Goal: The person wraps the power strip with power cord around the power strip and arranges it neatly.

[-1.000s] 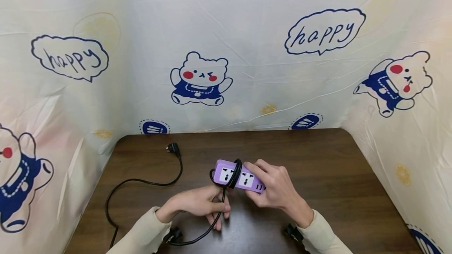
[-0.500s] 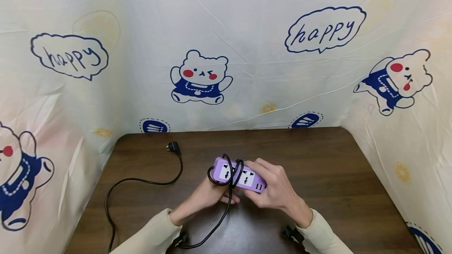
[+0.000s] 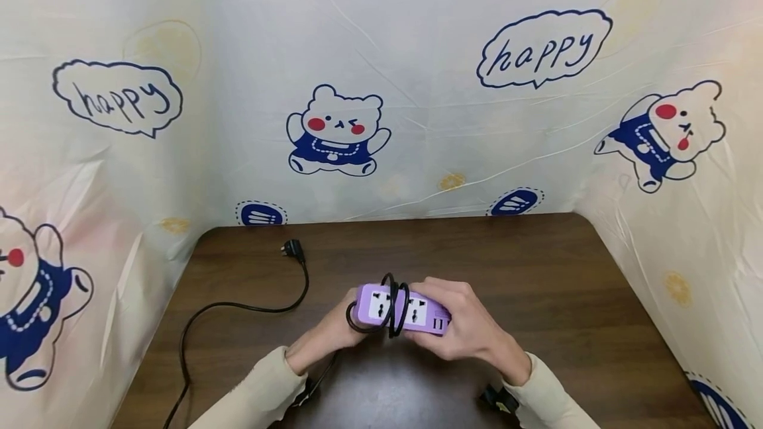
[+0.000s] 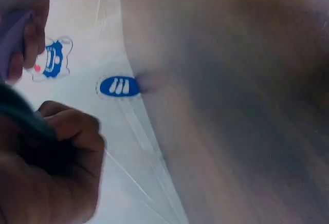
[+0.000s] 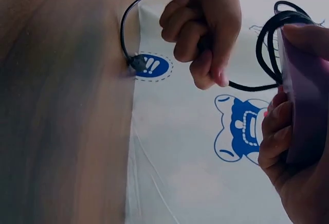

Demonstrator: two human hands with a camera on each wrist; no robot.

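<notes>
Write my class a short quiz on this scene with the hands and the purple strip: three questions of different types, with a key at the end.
1. True or false: the plug is pushed into the strip.

2. Which of these does the right hand grip?
A) the plug
B) the strip
C) a sleeve

3. Fill the gap: in the right wrist view, the left hand grips the ____, which is also wound round the strip.

Key:
1. False; the plug lies on the table.
2. B
3. cord
</notes>
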